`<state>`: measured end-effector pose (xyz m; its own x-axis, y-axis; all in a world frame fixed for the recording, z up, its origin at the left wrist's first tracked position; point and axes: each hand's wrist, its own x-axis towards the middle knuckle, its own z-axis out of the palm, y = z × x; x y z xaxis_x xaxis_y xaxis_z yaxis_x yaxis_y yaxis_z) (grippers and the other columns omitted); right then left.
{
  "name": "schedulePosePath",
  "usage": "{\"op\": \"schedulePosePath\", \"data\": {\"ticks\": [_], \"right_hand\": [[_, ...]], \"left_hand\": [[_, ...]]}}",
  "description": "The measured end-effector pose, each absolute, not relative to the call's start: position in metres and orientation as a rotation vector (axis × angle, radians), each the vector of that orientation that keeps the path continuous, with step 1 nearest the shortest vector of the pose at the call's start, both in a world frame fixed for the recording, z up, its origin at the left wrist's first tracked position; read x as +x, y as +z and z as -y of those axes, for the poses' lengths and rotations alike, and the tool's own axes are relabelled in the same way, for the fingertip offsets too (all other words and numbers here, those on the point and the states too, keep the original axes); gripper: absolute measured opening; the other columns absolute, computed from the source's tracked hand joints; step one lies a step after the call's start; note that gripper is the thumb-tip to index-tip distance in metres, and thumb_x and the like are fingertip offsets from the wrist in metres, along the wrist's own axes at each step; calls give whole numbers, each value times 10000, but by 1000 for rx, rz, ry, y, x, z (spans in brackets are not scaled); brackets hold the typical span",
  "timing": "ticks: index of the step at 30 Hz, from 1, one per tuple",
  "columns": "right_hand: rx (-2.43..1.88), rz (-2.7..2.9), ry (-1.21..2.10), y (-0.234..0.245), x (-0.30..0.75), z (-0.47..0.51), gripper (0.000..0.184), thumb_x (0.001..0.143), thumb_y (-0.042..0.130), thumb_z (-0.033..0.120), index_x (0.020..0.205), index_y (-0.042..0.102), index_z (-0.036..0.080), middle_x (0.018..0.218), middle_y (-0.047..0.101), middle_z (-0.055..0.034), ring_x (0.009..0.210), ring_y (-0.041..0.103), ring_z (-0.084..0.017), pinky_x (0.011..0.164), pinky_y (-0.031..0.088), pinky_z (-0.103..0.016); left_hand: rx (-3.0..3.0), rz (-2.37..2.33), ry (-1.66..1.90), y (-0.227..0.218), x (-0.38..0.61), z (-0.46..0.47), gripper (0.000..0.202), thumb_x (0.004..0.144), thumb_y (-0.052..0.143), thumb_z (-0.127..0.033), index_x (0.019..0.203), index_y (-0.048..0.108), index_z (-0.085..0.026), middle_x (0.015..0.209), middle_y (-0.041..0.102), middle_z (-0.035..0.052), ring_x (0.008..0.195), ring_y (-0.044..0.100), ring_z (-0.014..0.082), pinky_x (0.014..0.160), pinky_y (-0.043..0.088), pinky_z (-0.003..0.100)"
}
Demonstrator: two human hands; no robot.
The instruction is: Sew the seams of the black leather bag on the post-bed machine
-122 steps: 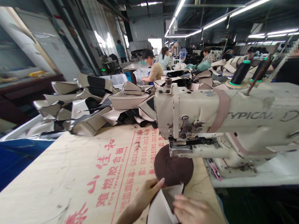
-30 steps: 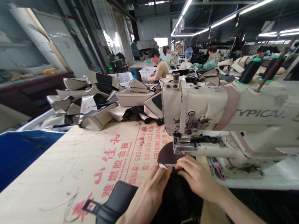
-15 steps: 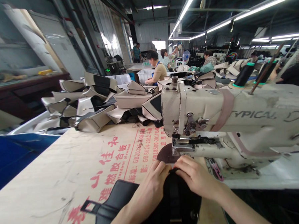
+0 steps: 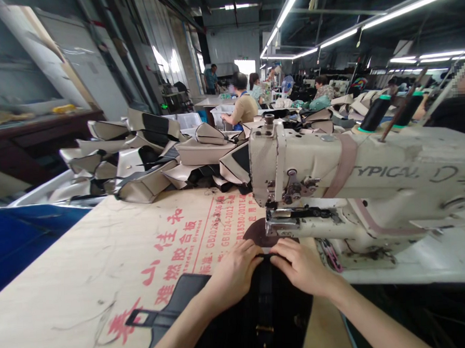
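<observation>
Since 4.1 s ago, the left hand (image 4: 235,270) and right hand (image 4: 302,266) have come together on the top edge of 1 black piece (image 4: 284,309), where a pale surface showed earlier. Each grip is closed, fingers and thumb pinching that edge, with a narrow gap between the 2 hands. Most of the black piece lies below and between the grips, toward the wearer; 1 strap (image 4: 265,291) runs down its middle to 1 brass-coloured buckle (image 4: 264,329). Left of it, 1 dark flap (image 4: 187,290) lies on the bench (image 4: 67,286). Just beyond the hands are 1 brown disc (image 4: 255,232) and 1 sewing machine (image 4: 305,160), with 2 black spools (image 4: 375,113) above.
</observation>
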<state>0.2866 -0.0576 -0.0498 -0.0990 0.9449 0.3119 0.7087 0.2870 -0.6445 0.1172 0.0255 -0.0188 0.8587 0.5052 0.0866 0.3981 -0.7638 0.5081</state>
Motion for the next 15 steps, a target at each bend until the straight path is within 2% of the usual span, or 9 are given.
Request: {"op": "schedulePosePath", "data": {"ticks": [4, 6, 11, 13, 15], "right_hand": [[-1481, 1779, 483, -54, 283, 55, 179, 913, 440, 231, 828, 583, 167, 816, 583, -15, 829, 520, -136, 755, 387, -252], [-1488, 1741, 481, -54, 283, 55, 206, 918, 432, 247, 805, 584, 165, 796, 582, -13, 800, 523, -131, 732, 387, -242], [-1489, 1654, 492, -56, 287, 55, 250, 927, 409, 293, 812, 589, 161, 782, 588, -17, 771, 531, -130, 709, 383, -233], [-1469, 1613, 532, -56, 288, 53, 253, 922, 416, 305, 802, 589, 163, 779, 593, -14, 768, 535, -131, 708, 380, -229], [-1452, 1562, 595, -56, 287, 52, 264, 916, 422, 317, 782, 589, 163, 764, 596, -12, 750, 540, -131, 699, 379, -226]], "left_hand": [[2486, -714, 311, -16, 113, -29, 229, 875, 392, -228, 906, 616, -187, 884, 610, 38, 844, 561, 159, 780, 444, 268], [2459, -775, 279, -11, 105, -31, 227, 861, 432, -274, 962, 624, -208, 923, 633, 30, 863, 575, 168, 787, 446, 275], [2318, -811, 231, -11, 82, -35, 317, 877, 395, -358, 1110, 596, -282, 1123, 626, 3, 1044, 543, 188, 943, 377, 320], [2205, -854, 272, -19, 82, -34, 320, 878, 381, -383, 1060, 613, -258, 1052, 652, 3, 986, 564, 183, 910, 397, 309], [2130, -954, 328, -28, 89, -32, 328, 881, 357, -402, 925, 621, -213, 883, 663, 3, 857, 581, 175, 801, 436, 284]]}}
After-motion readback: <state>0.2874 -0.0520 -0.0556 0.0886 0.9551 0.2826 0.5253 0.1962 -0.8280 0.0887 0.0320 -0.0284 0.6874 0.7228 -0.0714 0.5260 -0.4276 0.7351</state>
